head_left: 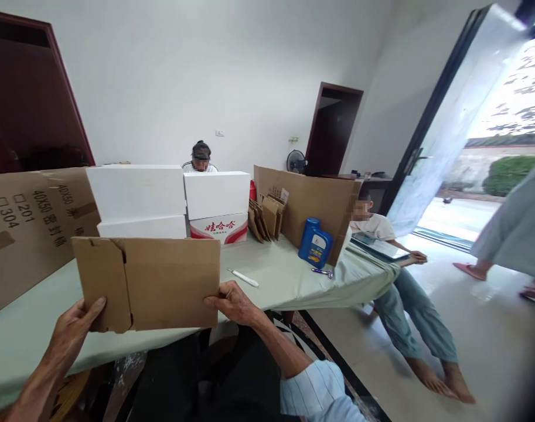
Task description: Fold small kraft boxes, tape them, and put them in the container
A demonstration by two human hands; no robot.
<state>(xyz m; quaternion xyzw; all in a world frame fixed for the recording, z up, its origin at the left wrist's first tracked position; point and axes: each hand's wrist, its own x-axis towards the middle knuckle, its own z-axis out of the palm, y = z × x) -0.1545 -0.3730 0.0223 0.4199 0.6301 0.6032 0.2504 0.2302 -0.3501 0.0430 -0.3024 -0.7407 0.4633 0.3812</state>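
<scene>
A flat brown folded cardboard box [173,281] is held up over the table's front edge, with a slotted flap along its left part. My left hand [74,322] grips its lower left corner, thumb on the near face. At the lower right edge, my right hand [234,302] pinches the cardboard, thumb in front; the other fingers are partly behind it. A white pen-like tool [245,278] lies on the table just beyond my right hand.
White boxes [135,193] stand stacked behind the cardboard. Large cardboard panels [311,205] stand on both sides of the table [276,287]. Folded cartons [269,217], a blue bottle [315,246] and a purple pen [322,272] are at right. People are behind and right of the table.
</scene>
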